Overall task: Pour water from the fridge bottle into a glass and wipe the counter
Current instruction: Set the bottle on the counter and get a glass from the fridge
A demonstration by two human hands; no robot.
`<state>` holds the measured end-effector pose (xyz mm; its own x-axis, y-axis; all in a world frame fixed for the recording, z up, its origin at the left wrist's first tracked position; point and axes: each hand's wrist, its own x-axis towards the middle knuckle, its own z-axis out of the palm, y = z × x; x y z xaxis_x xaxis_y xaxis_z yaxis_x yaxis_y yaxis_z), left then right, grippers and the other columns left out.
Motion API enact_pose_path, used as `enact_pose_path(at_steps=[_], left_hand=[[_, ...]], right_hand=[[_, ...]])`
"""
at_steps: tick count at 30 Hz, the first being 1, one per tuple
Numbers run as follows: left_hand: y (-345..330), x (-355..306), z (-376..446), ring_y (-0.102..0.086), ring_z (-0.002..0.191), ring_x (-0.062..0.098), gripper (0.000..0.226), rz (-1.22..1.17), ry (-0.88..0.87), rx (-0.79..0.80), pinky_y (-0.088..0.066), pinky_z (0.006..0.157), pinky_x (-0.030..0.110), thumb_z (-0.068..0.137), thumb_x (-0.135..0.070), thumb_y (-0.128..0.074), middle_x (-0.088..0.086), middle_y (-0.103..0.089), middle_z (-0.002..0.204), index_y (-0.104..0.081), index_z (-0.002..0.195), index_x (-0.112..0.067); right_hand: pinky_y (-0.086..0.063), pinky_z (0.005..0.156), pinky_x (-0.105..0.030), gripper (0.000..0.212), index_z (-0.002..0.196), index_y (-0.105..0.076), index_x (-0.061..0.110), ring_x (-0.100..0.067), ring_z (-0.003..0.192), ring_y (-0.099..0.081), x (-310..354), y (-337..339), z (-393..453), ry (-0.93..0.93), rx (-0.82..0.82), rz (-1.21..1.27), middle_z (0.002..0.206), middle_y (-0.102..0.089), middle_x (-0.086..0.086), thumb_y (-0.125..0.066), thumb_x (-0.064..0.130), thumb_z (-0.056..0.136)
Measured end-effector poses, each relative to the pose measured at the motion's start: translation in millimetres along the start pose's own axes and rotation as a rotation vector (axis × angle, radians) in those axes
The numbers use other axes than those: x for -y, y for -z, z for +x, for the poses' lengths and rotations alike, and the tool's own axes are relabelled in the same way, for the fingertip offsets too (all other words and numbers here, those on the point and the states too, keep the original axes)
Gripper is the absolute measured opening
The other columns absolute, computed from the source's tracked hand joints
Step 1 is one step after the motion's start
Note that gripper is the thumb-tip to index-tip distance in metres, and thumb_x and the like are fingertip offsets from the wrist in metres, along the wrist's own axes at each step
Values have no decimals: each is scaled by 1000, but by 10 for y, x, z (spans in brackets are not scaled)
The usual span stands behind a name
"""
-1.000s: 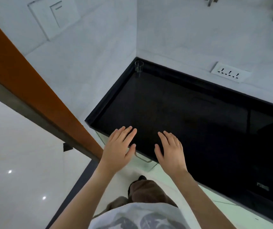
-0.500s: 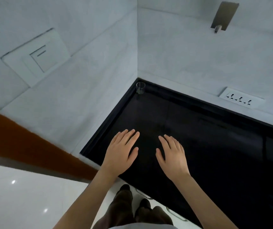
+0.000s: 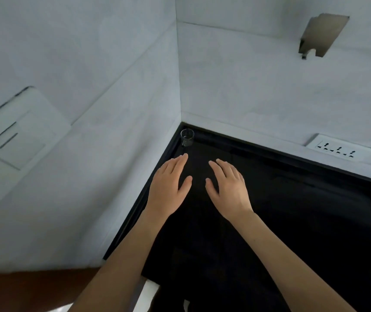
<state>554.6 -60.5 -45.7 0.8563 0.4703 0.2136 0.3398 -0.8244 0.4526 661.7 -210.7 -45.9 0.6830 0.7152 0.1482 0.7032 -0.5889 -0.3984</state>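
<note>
A small clear glass [image 3: 187,137] stands upright in the far left corner of the black counter [image 3: 292,210], close to both walls. My left hand [image 3: 168,188] is stretched out flat over the counter, fingers straight, its fingertips just short of the glass. Beside it my right hand [image 3: 227,190] is also flat with straight fingers and holds nothing. No bottle and no cloth are in view.
Pale tiled walls meet at the corner behind the glass. A white socket strip [image 3: 337,148] sits on the back wall above the counter, and a metal bracket [image 3: 321,34] hangs higher up. A white switch plate [image 3: 16,136] is on the left wall. An orange-brown edge [image 3: 22,287] lies at lower left.
Both hands have moved forward over the counter toward the far corner, and the glass is now much nearer my left fingertips. The view has tilted up and closed in on the corner.
</note>
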Motion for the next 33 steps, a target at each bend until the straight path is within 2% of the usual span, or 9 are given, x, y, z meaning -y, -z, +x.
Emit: enact_pose_path(at_steps=[8, 14, 17, 20, 24, 26, 28, 30, 33], left_hand=[[-259, 285, 730, -35, 137, 13, 64, -78, 78, 24, -31, 108, 26, 92, -37, -56, -2, -40, 149, -30, 148, -21], [-625, 518, 1166, -26, 140, 8, 72, -228, 220, 54, -22, 107, 18, 91, -36, -59, -5, -30, 154, -21, 151, -20], [-824, 550, 1387, -23, 142, 9, 74, -338, 330, 67, -23, 112, 23, 91, -34, -61, -2, -28, 155, -21, 151, -18], [-967, 597, 1492, -29, 140, 11, 71, -440, 425, 81, -25, 112, 24, 90, -30, -62, -1, -34, 151, -26, 150, -18], [-1070, 670, 1585, -38, 135, 14, 66, -533, 526, 58, -34, 113, 38, 89, -24, -62, 0, -42, 146, -32, 147, -20], [-1095, 679, 1630, -38, 135, 14, 64, -568, 566, 51, -32, 113, 33, 91, -14, -59, 2, -40, 147, -31, 148, -15], [-1137, 695, 1657, -41, 128, 8, 58, -607, 595, 39, -33, 106, 24, 91, -8, -56, 2, -43, 144, -35, 145, -14], [-1175, 706, 1665, -40, 117, -1, 53, -632, 607, 38, -32, 98, 17, 92, -6, -54, -2, -46, 138, -40, 142, -15], [-1218, 715, 1660, -42, 106, -5, 50, -662, 609, 40, -33, 90, 9, 92, -3, -52, -8, -47, 128, -44, 139, -19]], right_hand=[[-28, 115, -39, 53, 146, -41, 14, -23, 142, -34, -14, -245, 860, -19, 26, 68, 150, -42, -7, -52, 33, 97], [-29, 117, -36, 63, 151, -30, 19, -17, 144, -27, -135, -550, 1399, -63, 103, 187, 154, -35, -1, -55, 36, 96], [-33, 113, -32, 67, 152, -26, 22, -15, 142, -29, -270, -691, 1683, -119, 136, 301, 155, -32, 3, -58, 34, 94], [-34, 108, -30, 68, 152, -24, 24, -16, 140, -34, -319, -842, 1842, -212, 188, 396, 155, -32, 1, -60, 27, 94], [-38, 109, -33, 69, 151, -28, 21, -20, 136, -41, -329, -1082, 2048, -297, 237, 498, 152, -37, -4, -62, 17, 92], [-40, 110, -36, 71, 150, -31, 19, -21, 134, -43, -336, -1193, 2141, -340, 243, 544, 149, -41, -5, -65, 14, 88], [-39, 110, -37, 72, 149, -34, 16, -20, 133, -44, -351, -1281, 2213, -347, 256, 568, 147, -45, -5, -67, 11, 85], [-39, 109, -32, 71, 148, -36, 14, -19, 131, -46, -361, -1336, 2271, -349, 269, 604, 144, -48, -4, -68, 9, 84], [-40, 101, -24, 66, 143, -44, 13, -18, 126, -51, -376, -1392, 2319, -341, 261, 621, 136, -55, -4, -69, 6, 81]])
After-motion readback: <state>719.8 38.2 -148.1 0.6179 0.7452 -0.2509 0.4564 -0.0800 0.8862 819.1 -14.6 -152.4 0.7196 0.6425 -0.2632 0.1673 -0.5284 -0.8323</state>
